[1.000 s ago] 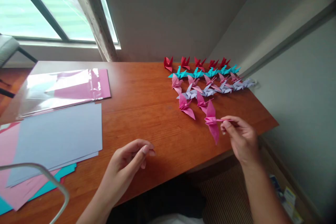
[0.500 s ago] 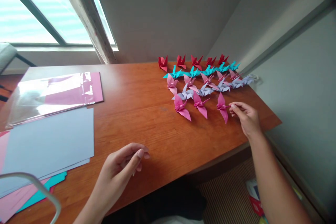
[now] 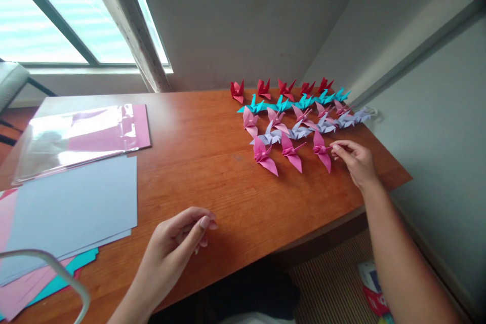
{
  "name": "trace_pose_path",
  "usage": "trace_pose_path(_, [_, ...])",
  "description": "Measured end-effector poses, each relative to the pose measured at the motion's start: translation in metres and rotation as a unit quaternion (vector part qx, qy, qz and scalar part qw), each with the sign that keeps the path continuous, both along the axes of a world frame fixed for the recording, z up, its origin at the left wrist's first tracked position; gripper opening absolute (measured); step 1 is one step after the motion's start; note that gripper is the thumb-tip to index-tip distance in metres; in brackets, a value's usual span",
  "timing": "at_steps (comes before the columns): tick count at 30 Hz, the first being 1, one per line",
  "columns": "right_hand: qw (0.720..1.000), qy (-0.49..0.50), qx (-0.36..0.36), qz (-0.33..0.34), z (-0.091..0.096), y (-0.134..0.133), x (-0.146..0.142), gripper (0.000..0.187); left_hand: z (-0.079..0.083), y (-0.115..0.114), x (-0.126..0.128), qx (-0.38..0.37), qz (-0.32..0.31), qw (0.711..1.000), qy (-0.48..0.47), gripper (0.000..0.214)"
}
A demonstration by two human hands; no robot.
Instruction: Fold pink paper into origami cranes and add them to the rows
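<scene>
My right hand is closed in a pinch on the thin point of a magenta origami crane at the right end of the nearest row. Two other magenta cranes, one in the middle and one at the left end, stand in that row. Just behind it runs a row of pale lavender cranes. My left hand rests over the front of the wooden table, fingers loosely curled, thumb near the index finger. Nothing shows in it.
Farther back are rows of light pink, turquoise and red cranes. At left lie a pale blue paper stack, coloured sheets and a clear plastic packet. A curved grey bar crosses the lower left corner.
My right hand has pushed the magenta crane slightly back, toward the lavender row. My left hand has stayed in place. The view has shifted a little.
</scene>
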State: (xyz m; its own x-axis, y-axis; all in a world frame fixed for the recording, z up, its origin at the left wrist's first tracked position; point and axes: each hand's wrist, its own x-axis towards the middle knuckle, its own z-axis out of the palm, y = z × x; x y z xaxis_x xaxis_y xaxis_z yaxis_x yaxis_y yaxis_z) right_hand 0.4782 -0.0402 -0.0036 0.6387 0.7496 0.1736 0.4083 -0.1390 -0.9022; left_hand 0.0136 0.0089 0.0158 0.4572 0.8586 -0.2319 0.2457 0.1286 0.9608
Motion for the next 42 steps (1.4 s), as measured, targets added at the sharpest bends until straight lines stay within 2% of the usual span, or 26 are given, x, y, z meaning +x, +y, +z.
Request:
trace_pose_path(8, [0.999, -0.02, -0.032, 0.035, 0.001, 0.01, 0.012, 0.024, 0.004, 0.001, 0.002, -0.007, 0.002, 1.0, -0.001, 0.023])
trace_pose_path(27, [0.994, -0.089, -0.048, 0.033, -0.004, 0.011, 0.035, 0.02, -0.005, 0.001, -0.002, -0.002, -0.012, 1.0, -0.003, 0.022])
trace_pose_path(42, [0.991, -0.117, -0.061, 0.035, -0.003, 0.011, 0.03, 0.022, -0.006, 0.001, -0.001, -0.001, -0.007, 1.0, -0.009, 0.022])
